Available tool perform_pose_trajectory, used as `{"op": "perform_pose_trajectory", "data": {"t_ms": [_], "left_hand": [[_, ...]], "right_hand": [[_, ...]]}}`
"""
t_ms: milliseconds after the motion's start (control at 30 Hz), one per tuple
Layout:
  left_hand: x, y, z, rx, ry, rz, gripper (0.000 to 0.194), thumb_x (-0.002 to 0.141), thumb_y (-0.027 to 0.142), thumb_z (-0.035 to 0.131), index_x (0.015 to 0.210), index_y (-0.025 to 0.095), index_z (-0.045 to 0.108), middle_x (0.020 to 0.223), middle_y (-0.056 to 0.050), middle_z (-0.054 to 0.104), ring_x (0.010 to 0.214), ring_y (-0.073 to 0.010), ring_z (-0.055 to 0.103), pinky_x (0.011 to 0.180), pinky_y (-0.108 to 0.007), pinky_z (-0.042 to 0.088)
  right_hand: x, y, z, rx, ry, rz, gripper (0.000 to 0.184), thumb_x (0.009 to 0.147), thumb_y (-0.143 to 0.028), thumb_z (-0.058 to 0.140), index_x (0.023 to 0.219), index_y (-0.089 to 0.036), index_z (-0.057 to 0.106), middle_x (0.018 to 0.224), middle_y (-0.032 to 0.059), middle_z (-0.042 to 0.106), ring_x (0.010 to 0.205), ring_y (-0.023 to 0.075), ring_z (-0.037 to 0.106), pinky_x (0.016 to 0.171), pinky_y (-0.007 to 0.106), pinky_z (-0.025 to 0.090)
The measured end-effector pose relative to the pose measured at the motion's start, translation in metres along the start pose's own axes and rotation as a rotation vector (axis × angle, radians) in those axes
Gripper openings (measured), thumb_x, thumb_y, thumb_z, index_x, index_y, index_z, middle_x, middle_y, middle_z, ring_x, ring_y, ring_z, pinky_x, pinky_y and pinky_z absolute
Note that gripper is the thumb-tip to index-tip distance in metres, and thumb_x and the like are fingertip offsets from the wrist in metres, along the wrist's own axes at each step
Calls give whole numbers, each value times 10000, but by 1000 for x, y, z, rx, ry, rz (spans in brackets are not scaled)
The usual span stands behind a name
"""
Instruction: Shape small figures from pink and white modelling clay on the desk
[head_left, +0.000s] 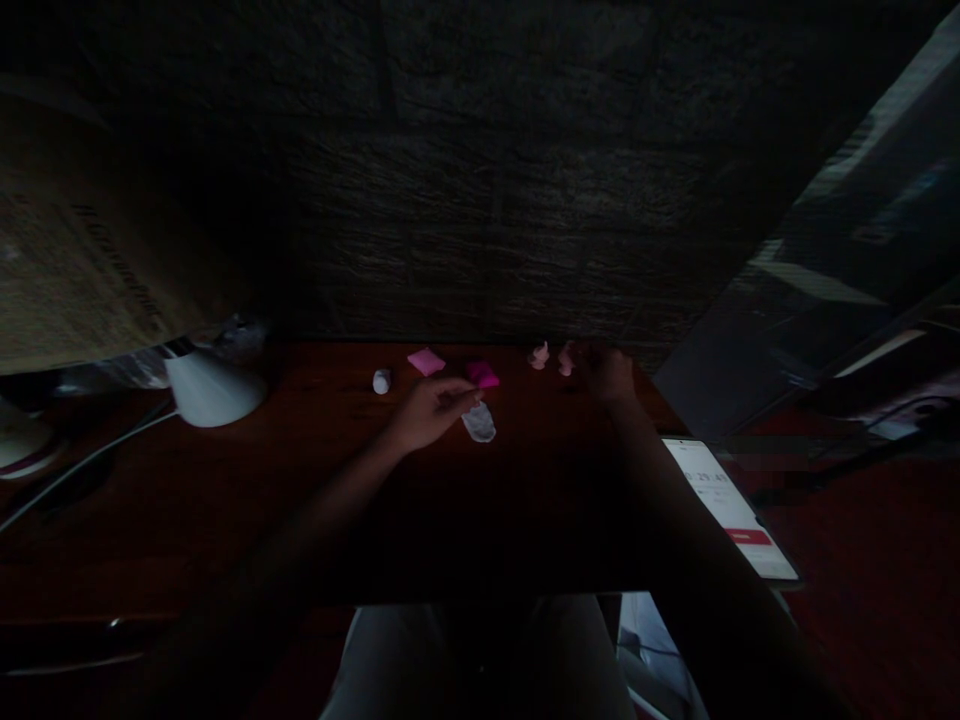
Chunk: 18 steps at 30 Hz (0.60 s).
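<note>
My left hand is closed in a pinch at the upper end of a thin, whitish, see-through piece, perhaps a small plastic bag. Just behind its fingertips lies a bright magenta packet. A lighter pink packet and a small white lump are to the left. My right hand reaches to the back right of the table, its fingers dark in shadow beside a small pale pink shaped piece; whether they grip it is unclear. A second pale pink piece stands to its left.
The dark wooden table meets a stone-textured wall. At left are a white cone-shaped lamp base with a cable and a large brown paper bag. A lit phone showing a timer lies at the right edge.
</note>
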<state>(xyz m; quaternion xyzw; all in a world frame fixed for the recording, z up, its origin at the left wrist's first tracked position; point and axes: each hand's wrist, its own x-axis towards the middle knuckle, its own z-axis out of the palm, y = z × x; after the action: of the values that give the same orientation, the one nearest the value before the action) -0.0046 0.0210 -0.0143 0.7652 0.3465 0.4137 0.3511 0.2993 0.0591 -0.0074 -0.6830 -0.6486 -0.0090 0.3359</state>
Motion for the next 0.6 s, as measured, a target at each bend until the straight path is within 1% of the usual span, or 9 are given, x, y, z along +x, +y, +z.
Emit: {"op": "perform_pose_trajectory", "data": {"t_ms": [67, 200, 333, 467, 600], "left_hand": [[0, -1, 0, 3, -2, 2, 241, 897, 378, 630, 841, 165, 729, 817, -42, 754, 750, -159, 680, 697, -269, 527], [1, 0, 0, 16, -4, 10, 240, 898, 373, 632, 842, 163, 732, 812, -44, 751, 748, -160, 678, 698, -270, 525], [0, 0, -1, 23, -4, 14, 231, 898, 365, 634, 847, 163, 734, 818, -46, 754, 748, -159, 678, 698, -269, 524], [0, 1, 0, 17, -8, 10, 230, 904, 358, 628, 846, 162, 733, 817, -45, 755, 748, -157, 681, 695, -264, 528], [-1, 1, 0, 23, -1, 0, 238, 899, 374, 632, 858, 163, 733, 836, -48, 757, 760, -161, 684, 706, -268, 530]], "right_hand": [[1, 0, 1, -14, -11, 6, 357, 955, -362, 513, 878, -148, 788, 917, 151, 790, 824, 250, 735, 661, 277, 435], [2, 0, 2, -9, -9, 14, 374, 954, -360, 506, 812, -149, 780, 857, 142, 787, 784, 235, 723, 641, 268, 428], [2, -1, 2, 28, 2, 0, 332, 936, -352, 526, 878, -151, 784, 876, 122, 791, 797, 225, 720, 643, 256, 435], [2, -3, 0, 15, -19, 24, 355, 943, -352, 525, 827, -136, 782, 839, 140, 786, 785, 229, 725, 636, 256, 436], [1, -4, 0, 14, -15, 42, 295, 922, -286, 545, 830, -137, 782, 884, 151, 789, 828, 247, 738, 651, 265, 442]]}}
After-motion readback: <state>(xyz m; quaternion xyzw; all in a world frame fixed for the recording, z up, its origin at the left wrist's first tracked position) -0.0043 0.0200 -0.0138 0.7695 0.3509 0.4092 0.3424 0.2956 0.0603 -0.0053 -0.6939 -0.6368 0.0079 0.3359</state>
